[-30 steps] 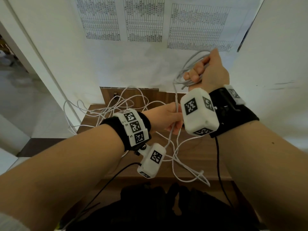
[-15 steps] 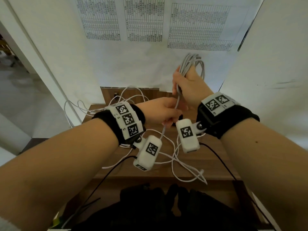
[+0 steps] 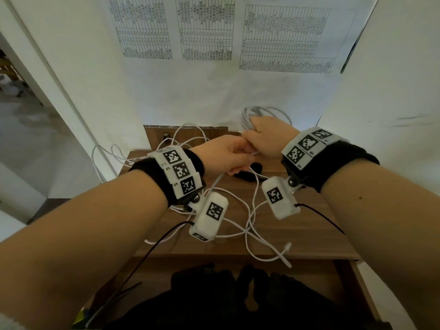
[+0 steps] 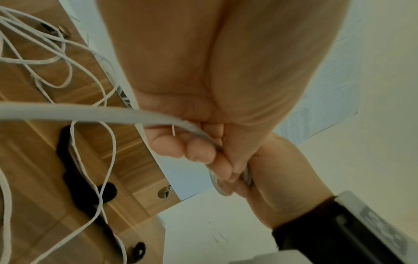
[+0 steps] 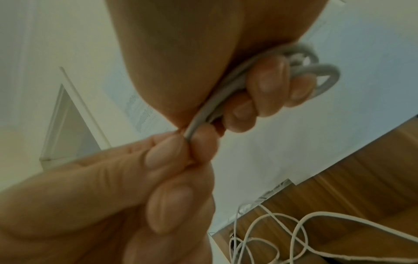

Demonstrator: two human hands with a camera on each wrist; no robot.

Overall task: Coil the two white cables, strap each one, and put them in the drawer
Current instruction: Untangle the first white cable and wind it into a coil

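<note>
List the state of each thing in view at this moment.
Grey-white cable: partly coiled, loops gripped in right hand.
Left hand: pinches that cable's free run.
Thin white cable: loose, tangled on wooden top.
Black strap: lying unused on top.

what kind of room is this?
Probably an office or lab corner, not a home: printed tables are taped to the white wall above a small wooden table strewn with loose white cable.

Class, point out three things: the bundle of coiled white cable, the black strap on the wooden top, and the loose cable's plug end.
Coiled white cable [image 3: 266, 110], head view, top loops.
Black strap [image 3: 247, 173], head view, middle.
Loose cable's plug end [image 3: 287, 246], head view, connector tip.
</note>
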